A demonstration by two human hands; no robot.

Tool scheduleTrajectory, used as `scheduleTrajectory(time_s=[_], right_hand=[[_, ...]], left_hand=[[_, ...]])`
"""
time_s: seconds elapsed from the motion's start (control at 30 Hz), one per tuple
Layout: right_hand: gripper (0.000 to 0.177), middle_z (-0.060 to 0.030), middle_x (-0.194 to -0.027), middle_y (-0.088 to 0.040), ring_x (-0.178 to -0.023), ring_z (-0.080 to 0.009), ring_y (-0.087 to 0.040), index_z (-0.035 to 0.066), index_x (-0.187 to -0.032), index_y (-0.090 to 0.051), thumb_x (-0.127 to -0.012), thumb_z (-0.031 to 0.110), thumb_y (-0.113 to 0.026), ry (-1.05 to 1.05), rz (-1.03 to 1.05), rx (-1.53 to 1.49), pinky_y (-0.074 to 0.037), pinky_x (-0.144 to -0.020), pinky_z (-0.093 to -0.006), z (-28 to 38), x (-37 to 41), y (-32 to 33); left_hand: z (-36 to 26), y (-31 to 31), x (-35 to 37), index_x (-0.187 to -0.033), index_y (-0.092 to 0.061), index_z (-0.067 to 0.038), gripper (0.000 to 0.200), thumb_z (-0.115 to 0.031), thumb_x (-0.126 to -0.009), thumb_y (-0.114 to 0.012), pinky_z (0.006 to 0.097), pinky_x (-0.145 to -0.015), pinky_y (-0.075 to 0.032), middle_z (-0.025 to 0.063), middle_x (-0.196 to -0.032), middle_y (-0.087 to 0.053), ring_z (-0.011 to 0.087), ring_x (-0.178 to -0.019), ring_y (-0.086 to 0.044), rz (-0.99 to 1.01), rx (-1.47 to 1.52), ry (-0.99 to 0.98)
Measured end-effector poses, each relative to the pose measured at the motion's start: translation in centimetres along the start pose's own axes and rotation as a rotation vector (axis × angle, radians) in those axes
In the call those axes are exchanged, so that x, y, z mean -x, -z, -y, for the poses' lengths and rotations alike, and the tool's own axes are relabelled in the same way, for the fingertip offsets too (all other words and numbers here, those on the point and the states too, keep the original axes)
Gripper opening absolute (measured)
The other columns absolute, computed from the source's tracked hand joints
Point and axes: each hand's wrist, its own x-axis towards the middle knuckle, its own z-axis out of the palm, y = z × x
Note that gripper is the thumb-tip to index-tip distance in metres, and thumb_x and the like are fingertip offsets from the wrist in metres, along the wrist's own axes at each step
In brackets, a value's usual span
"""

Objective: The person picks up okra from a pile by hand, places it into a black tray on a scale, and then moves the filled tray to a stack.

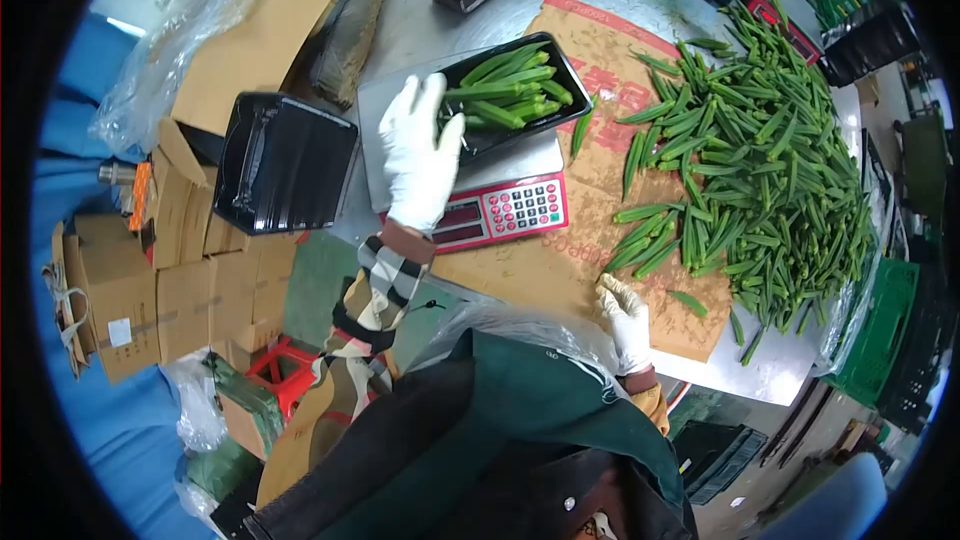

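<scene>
Resting on a flat sheet of brown printed cardboard (530, 270), the person's white-gloved right hand (627, 325) lies nearest the camera, its fingers loosely curled; whether it holds anything cannot be told from this angle. A lone green okra pod (688, 302) lies just beside it.

Further out, the white-gloved left hand (420, 152), on a plaid-sleeved arm, is spread flat and open over the near end of a shallow black plastic tray (572, 80), palm down on the green okra pods (510, 90) inside and gripping none of them. The tray sits on the steel platform of a red-fronted digital weighing scale (510, 210).

The pods cover most of the tray's floor, so this portion looks close to full and is on the scale. A far larger heap of loose green okra (770, 170) sprawls across the cardboard to the right, which suggests that most of the work is not yet done.

To the left, a stack of empty black plastic trays (285, 165) sits on brown cardboard boxes (120, 290) beside the grey metal table (440, 30).
</scene>
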Motion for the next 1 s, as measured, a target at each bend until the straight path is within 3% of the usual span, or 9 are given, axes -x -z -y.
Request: scheduleTrajectory(time_s=[0.1, 0.17, 0.2, 0.43, 0.63, 0.8, 0.83, 0.9, 1.0], right_hand=[[0.033, -0.0089, -0.119, -0.070, -0.103, -0.0119, -0.065, -0.003, -0.130, -0.063, -0.098, 0.003, -0.063, 0.001, -0.074, 0.038, -0.051, -0.086, -0.0242, -1.4, -0.1, 1.6], [0.032, -0.0064, -0.116, -0.072, -0.095, -0.0101, -0.067, 0.000, -0.129, -0.065, -0.099, 0.008, -0.065, 0.006, -0.116, 0.110, -0.051, -0.072, -0.0219, -3.2, -0.7, 2.8], [0.031, -0.0059, -0.114, -0.073, -0.093, -0.0100, -0.067, 0.001, -0.129, -0.065, -0.099, 0.008, -0.063, 0.049, -0.117, 0.061, -0.051, -0.071, -0.0222, -3.8, -0.8, 3.0], [0.030, -0.0058, -0.105, -0.072, -0.079, -0.0098, -0.065, -0.001, -0.127, -0.065, -0.097, 0.002, -0.065, 0.016, -0.128, -0.006, -0.053, -0.070, -0.0239, -5.5, -2.3, 3.2], [0.031, -0.0075, -0.110, -0.071, -0.096, -0.0134, -0.067, -0.005, -0.128, -0.063, -0.098, 0.003, -0.063, 0.025, -0.151, -0.022, -0.055, -0.086, -0.0263, -4.0, -2.5, 3.1], [0.029, -0.0055, -0.105, -0.071, -0.091, -0.0107, -0.065, -0.003, -0.126, -0.064, -0.098, 0.004, -0.064, 0.057, -0.231, 0.037, -0.054, -0.083, -0.0247, -4.1, -2.1, 4.1], [0.029, -0.0048, -0.103, -0.071, -0.089, -0.0100, -0.065, -0.003, -0.126, -0.065, -0.098, 0.005, -0.064, 0.054, -0.240, 0.039, -0.054, -0.081, -0.0243, -3.9, -1.7, 4.2], [0.029, -0.0019, -0.097, -0.070, -0.082, -0.0076, -0.062, -0.002, -0.126, -0.065, -0.098, 0.007, -0.065, 0.011, -0.243, 0.001, -0.052, -0.073, -0.0220, -4.1, -1.3, 4.4], [0.030, -0.0014, -0.095, -0.069, -0.082, -0.0071, -0.061, -0.003, -0.126, -0.065, -0.098, 0.007, -0.065, 0.049, -0.225, 0.016, -0.051, -0.072, -0.0216, -5.3, -1.5, 4.5]], left_hand=[[2.7, -0.7, 0.8, -0.144, -0.047, 0.001, 0.057, -0.017, -0.095, -0.068, 0.0386, -0.083, -0.056, 0.0180, -0.120, -0.062, 0.0245, -0.100, -0.067, 0.187, 0.332, 0.345], [1.7, 0.4, -0.4, -0.137, -0.051, 0.002, 0.045, -0.015, -0.098, -0.062, 0.0294, -0.056, -0.057, 0.0133, -0.103, -0.066, 0.0184, -0.072, -0.070, 0.510, 0.752, 0.676], [1.5, -0.1, -0.4, -0.129, -0.053, 0.005, 0.035, -0.012, -0.099, -0.059, 0.0257, -0.048, -0.055, 0.0111, -0.095, -0.067, 0.0180, -0.058, -0.068, 0.475, 0.808, 0.663], [-1.1, -6.0, -9.9, -0.116, -0.057, 0.003, 0.022, -0.009, -0.098, -0.058, 0.0318, -0.058, -0.062, 0.0142, -0.101, -0.066, 0.0230, -0.073, -0.070, 0.663, 1.049, 0.690], [-4.3, -19.0, -21.2, -0.104, -0.060, 0.008, 0.015, 0.000, -0.093, -0.054, 0.0387, -0.058, -0.065, 0.0182, -0.091, -0.066, 0.0298, -0.071, -0.070, 0.703, 1.062, 0.669], [-2.3, -28.4, -24.7, -0.123, -0.050, 0.010, 0.043, -0.007, -0.087, -0.066, 0.0438, -0.057, -0.060, 0.0270, -0.118, -0.061, 0.0331, -0.083, -0.070, 0.437, 1.045, 0.672], [-2.8, -27.5, -24.6, -0.135, -0.040, 0.013, 0.067, -0.014, -0.084, -0.074, 0.0396, -0.064, -0.058, 0.0275, -0.124, -0.058, 0.0302, -0.088, -0.068, 0.451, 0.853, 0.665], [-1.4, -27.2, -24.6, -0.139, -0.037, 0.015, 0.081, -0.024, -0.082, -0.079, 0.0360, -0.071, -0.055, 0.0218, -0.111, -0.059, 0.0263, -0.084, -0.064, 0.377, 0.890, 0.526], [-2.0, -17.5, -21.8, -0.143, -0.041, 0.007, 0.062, -0.016, -0.092, -0.070, 0.0307, -0.072, -0.046, 0.0009, -0.094, -0.053, 0.0120, -0.086, -0.053, 0.343, 0.868, 0.212]])
